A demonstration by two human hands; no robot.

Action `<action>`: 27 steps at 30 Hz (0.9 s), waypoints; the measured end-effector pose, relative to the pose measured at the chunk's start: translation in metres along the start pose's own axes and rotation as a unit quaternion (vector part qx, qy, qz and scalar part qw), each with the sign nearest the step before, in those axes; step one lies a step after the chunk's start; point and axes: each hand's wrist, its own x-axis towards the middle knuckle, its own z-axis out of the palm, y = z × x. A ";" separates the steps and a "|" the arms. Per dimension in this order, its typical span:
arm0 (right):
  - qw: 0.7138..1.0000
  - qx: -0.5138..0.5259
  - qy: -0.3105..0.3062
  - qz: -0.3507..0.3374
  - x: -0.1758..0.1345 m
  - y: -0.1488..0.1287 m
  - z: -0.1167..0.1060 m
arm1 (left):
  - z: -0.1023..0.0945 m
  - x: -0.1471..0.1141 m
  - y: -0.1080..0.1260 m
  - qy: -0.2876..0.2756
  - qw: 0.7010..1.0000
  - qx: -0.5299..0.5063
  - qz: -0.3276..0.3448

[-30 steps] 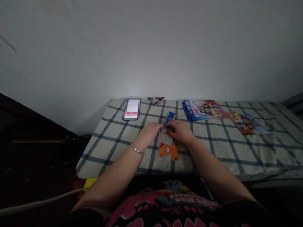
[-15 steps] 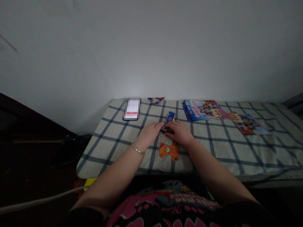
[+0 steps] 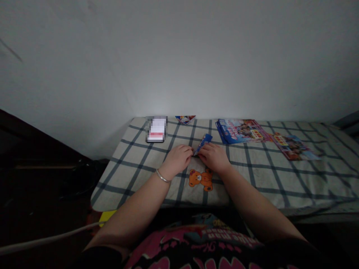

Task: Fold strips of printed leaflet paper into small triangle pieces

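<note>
A narrow folded strip of blue printed paper slants between my hands over the checked cloth. My right hand is closed on its lower right side, fingers bent over the paper. At the strip's lower left end, my left hand has its fingers curled and pressed together, touching or holding the paper's tip; the fingertips partly hide that end. A silver bangle circles the left wrist. Just below the hands, an orange bear picture shows on the cloth.
A phone with a lit, blurred screen lies at the back left. Near the wall is a folded paper triangle. A stack of printed leaflets lies to the right, with another leaflet beyond it. The checked cloth covers the table.
The blue paper strip has shifted slightly right and tilted further over. My left fingers have curled in, and my right hand has moved over more of the strip.
</note>
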 end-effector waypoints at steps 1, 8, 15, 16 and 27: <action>1.000 0.005 -0.001 0.001 0.000 0.000 0.000 | -0.001 -0.001 0.000 -0.004 1.000 -0.002 0.008; 1.000 0.019 0.013 0.018 0.001 0.001 0.002 | -0.008 -0.002 0.002 -0.025 0.999 -0.013 0.033; 0.999 0.021 0.033 0.034 0.003 -0.002 0.009 | -0.004 -0.002 0.003 -0.011 0.999 -0.044 0.023; 0.999 0.020 0.036 0.036 0.004 -0.001 0.010 | -0.004 -0.002 0.003 -0.012 0.999 -0.048 0.022; 0.992 0.085 0.076 0.047 0.006 0.008 0.019 | -0.003 -0.004 0.007 -0.009 0.998 -0.058 0.019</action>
